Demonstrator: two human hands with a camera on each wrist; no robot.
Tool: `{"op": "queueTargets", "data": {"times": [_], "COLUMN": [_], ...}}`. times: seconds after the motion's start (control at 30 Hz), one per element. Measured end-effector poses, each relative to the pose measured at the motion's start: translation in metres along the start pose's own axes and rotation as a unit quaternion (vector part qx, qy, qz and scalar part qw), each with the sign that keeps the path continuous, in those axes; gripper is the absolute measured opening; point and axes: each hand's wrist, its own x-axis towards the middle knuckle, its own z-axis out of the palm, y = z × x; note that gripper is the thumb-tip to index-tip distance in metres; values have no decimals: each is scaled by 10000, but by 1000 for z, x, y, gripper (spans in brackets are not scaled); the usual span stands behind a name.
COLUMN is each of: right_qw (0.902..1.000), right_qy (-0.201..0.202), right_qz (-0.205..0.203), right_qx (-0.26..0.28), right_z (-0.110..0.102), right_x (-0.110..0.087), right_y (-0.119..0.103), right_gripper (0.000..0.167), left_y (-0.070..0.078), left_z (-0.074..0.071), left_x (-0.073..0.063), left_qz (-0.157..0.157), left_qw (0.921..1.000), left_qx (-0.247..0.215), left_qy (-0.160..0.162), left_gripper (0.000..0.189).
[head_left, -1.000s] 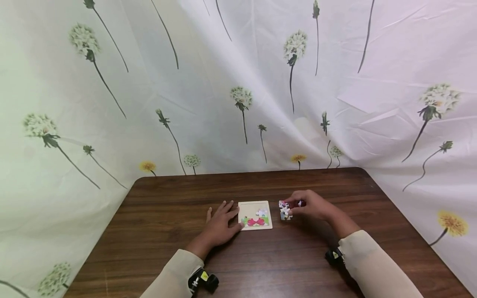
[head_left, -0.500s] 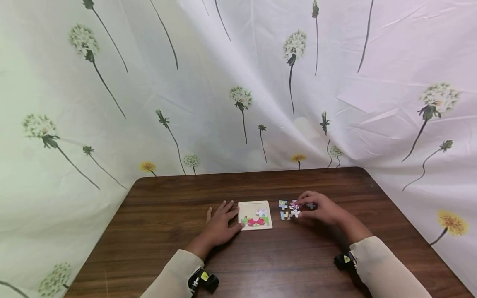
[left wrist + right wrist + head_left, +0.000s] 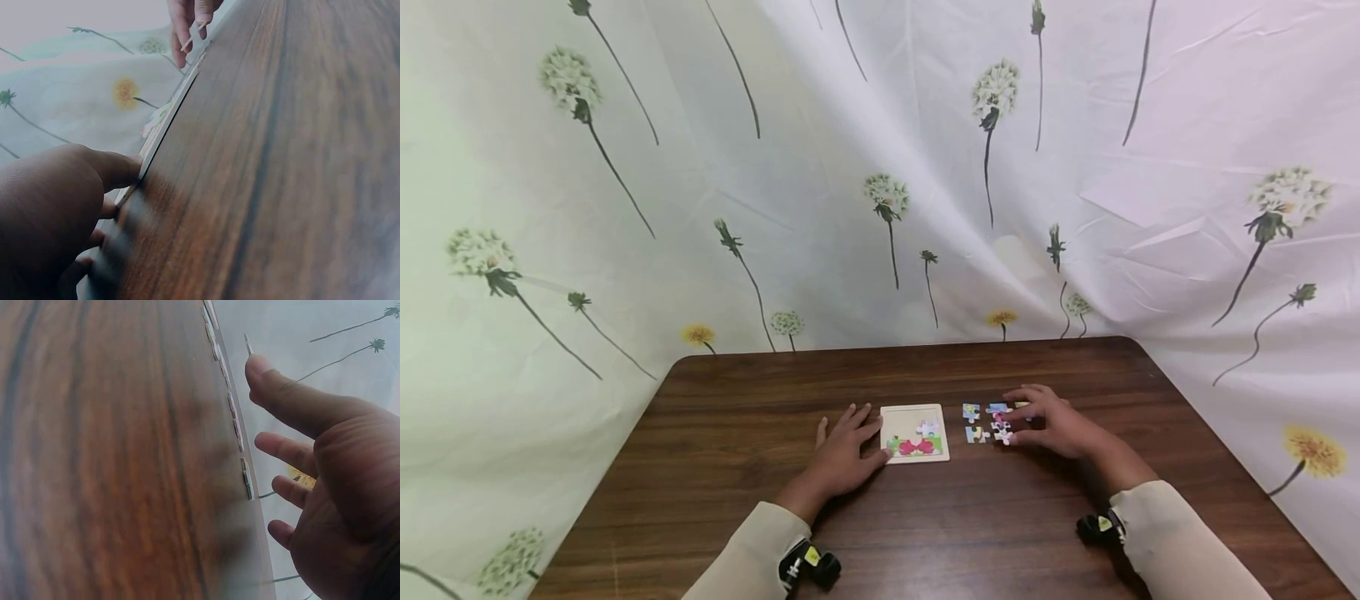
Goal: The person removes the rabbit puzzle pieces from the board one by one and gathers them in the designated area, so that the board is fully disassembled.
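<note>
My left hand (image 3: 844,454) lies on the table with its fingers spread, its thumb and fingertips against the left side of a pale square puzzle tray (image 3: 950,433). In the tray, joined jigsaw pieces (image 3: 917,447) with pink and green print fill the bottom, and a pale piece (image 3: 927,429) sits above them. To the right of the tray, my right hand (image 3: 1051,421) pinches a white-and-pink jigsaw piece (image 3: 1002,430) above the table. In the right wrist view the piece (image 3: 248,344) shows edge-on at the thumb tip; the left wrist view also shows a piece (image 3: 194,37) between those fingers.
Loose jigsaw pieces lie around the right hand: a blue-and-yellow one (image 3: 971,412), a pale one below it (image 3: 975,434), a blue one (image 3: 997,408), and another partly behind the fingers. The brown wooden table (image 3: 880,533) meets a flowered white cloth (image 3: 820,208) at its far edge.
My right hand has moved right with the pinched piece, uncovering loose pieces on the table, and its fingers are spread more. The left hand and tray have stayed in place.
</note>
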Motion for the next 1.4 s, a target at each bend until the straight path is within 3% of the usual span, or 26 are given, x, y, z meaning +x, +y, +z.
{"op": "queueTargets", "data": {"times": [0.2,0.83,1.4], "right_qw": [9997,9987,9983], "right_qy": [95,323,432], "right_qz": [235,133,261], "right_qx": [2,-359,-278], "right_z": [1,6,9], "right_x": [-2,-3,-2], "right_y": [4,8,8], "right_gripper": [30,29,35], "left_y": [0,-1,-1], "left_z": [0,0,0], "left_x": [0,1,0], "left_qz": [-8,-30,-5], "left_qw": [10000,10000,10000], "left_qx": [-21,-16,16], "left_qy": [-10,15,-13], "left_gripper": [65,66,66]}}
